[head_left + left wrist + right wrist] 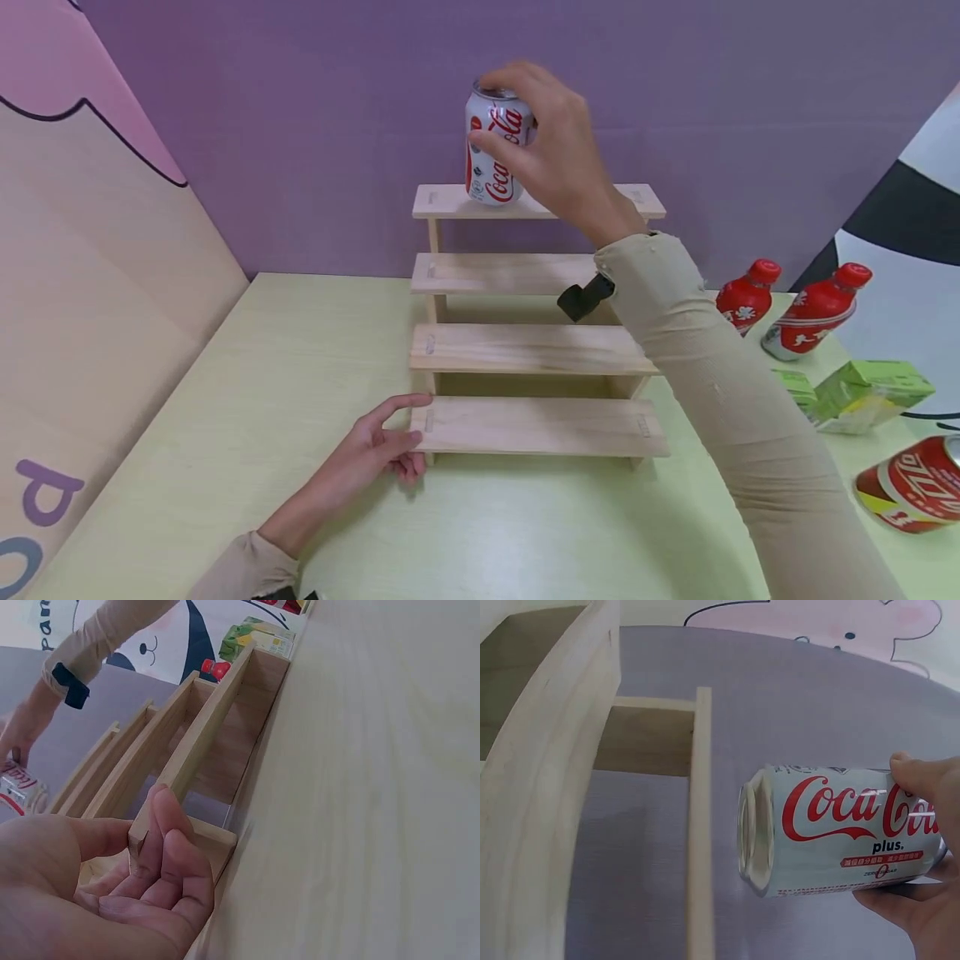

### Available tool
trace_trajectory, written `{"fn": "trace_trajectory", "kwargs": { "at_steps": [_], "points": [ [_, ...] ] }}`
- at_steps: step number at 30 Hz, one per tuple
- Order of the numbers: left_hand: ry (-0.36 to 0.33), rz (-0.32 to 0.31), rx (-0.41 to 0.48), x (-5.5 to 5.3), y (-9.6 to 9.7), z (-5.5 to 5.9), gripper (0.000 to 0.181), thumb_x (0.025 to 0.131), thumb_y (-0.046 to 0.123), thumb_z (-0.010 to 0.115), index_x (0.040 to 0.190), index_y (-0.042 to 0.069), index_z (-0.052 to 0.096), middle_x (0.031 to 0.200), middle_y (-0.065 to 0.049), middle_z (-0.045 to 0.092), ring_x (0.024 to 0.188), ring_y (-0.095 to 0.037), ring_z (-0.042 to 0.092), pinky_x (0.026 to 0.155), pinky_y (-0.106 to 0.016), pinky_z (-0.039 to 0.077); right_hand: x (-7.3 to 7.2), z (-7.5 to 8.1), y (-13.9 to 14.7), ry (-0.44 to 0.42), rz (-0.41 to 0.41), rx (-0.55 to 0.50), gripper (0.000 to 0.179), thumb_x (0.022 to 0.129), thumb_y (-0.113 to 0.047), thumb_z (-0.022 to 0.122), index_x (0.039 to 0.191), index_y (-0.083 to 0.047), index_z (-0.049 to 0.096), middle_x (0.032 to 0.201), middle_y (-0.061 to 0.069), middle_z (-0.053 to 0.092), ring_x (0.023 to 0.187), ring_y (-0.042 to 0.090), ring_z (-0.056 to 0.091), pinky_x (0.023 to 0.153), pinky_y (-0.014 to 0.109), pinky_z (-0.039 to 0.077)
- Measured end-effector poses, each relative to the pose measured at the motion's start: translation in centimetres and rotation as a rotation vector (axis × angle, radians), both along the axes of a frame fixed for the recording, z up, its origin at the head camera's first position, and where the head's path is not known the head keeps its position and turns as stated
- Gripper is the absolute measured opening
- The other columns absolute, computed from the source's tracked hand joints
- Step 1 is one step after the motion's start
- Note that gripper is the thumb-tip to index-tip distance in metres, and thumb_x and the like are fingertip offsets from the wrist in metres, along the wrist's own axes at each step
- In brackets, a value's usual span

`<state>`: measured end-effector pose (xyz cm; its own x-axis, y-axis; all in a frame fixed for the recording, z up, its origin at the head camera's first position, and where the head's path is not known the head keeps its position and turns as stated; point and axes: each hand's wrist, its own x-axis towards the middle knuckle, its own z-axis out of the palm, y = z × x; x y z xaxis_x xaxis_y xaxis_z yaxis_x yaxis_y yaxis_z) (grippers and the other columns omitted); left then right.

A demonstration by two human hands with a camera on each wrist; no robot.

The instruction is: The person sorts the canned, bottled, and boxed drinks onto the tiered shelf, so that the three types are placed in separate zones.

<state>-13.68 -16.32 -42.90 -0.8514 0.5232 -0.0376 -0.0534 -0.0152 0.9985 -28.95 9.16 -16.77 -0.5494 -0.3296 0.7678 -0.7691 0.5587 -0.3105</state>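
My right hand [551, 137] grips a white Coca-Cola can [495, 171] by its upper part. The can is upright over the left part of the top step of a wooden tiered shelf [532, 346]. In the right wrist view a small gap shows between the base of the can [832, 825] and the top board [700, 825]. My left hand [367, 450] pinches the left end of the lowest step, with thumb and fingers around the board [202, 742] in the left wrist view.
Two red bottles [817, 312] stand on the table [330, 333] to the right of the shelf. Nearer are green drink cartons [870, 396] and a red can [915, 483] at the right edge. A purple wall panel [337, 142] rises behind the shelf.
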Motion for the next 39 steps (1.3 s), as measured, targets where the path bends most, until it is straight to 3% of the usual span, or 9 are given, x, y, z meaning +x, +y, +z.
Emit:
{"fn": "trace_trajectory", "kwargs": {
  "at_steps": [7, 11, 24, 28, 32, 39],
  "points": [
    [-0.018, -0.004, -0.014, 0.3, 0.0, -0.1, 0.048, 0.104, 0.020, 0.055, 0.149, 0.021, 0.040, 0.083, -0.022, 0.068, 0.072, -0.023, 0.064, 0.069, -0.034, 0.057, -1.8, -1.3, 0.0, -0.116, -0.070, 0.014, 0.045, 0.091, -0.030, 0.074, 0.130, -0.011, 0.063, 0.130, 0.000, 0.059, 0.109, 0.006, 0.055, 0.083, 0.019, 0.050],
    [-0.009, -0.014, -0.010, 0.3, 0.1, 0.0, 0.048, 0.104, 0.021, 0.055, 0.149, 0.022, 0.039, 0.084, -0.023, 0.068, 0.072, -0.023, 0.064, 0.069, -0.034, 0.057, -2.2, -1.4, 0.0, -0.141, -0.102, 0.046, 0.048, 0.093, -0.034, 0.071, 0.135, -0.013, 0.058, 0.136, 0.000, 0.054, 0.111, 0.008, 0.053, 0.086, 0.021, 0.048],
    [-0.002, 0.015, -0.027, 0.4, -0.5, 0.2, 0.048, 0.104, 0.020, 0.055, 0.150, 0.022, 0.039, 0.085, -0.022, 0.068, 0.072, -0.023, 0.064, 0.070, -0.034, 0.057, -2.6, -1.7, -0.9, -0.159, -0.046, 0.111, 0.061, 0.093, -0.023, 0.072, 0.145, -0.012, 0.044, 0.144, 0.002, 0.038, 0.115, 0.008, 0.048, 0.088, 0.017, 0.047],
    [-0.008, 0.021, -0.025, 0.3, -0.5, 0.2, 0.048, 0.104, 0.020, 0.055, 0.150, 0.023, 0.040, 0.084, -0.021, 0.068, 0.072, -0.023, 0.064, 0.071, -0.035, 0.057, -2.6, -1.6, -0.8, -0.172, -0.065, 0.114, 0.063, 0.092, -0.022, 0.073, 0.147, -0.014, 0.043, 0.146, 0.003, 0.038, 0.118, 0.009, 0.048, 0.091, 0.017, 0.046],
    [-0.018, 0.014, -0.016, 0.2, -0.5, 0.2, 0.049, 0.104, 0.020, 0.056, 0.150, 0.023, 0.040, 0.084, -0.020, 0.069, 0.074, -0.024, 0.065, 0.073, -0.035, 0.058, -2.4, -1.9, -0.2, -0.198, -0.090, 0.144, 0.074, 0.093, -0.028, 0.071, 0.155, -0.027, 0.031, 0.155, 0.002, 0.028, 0.127, 0.013, 0.045, 0.099, 0.022, 0.043],
    [-0.030, 0.002, 0.003, 0.2, -0.9, 0.0, 0.052, 0.103, 0.020, 0.057, 0.151, 0.020, 0.038, 0.085, -0.020, 0.069, 0.075, -0.025, 0.066, 0.074, -0.034, 0.058, -1.0, -2.3, 1.3, -0.224, -0.098, 0.162, 0.082, 0.095, -0.032, 0.067, 0.158, -0.041, 0.016, 0.163, 0.001, 0.017, 0.147, 0.015, 0.023, 0.116, 0.039, 0.027]
  ]
}}
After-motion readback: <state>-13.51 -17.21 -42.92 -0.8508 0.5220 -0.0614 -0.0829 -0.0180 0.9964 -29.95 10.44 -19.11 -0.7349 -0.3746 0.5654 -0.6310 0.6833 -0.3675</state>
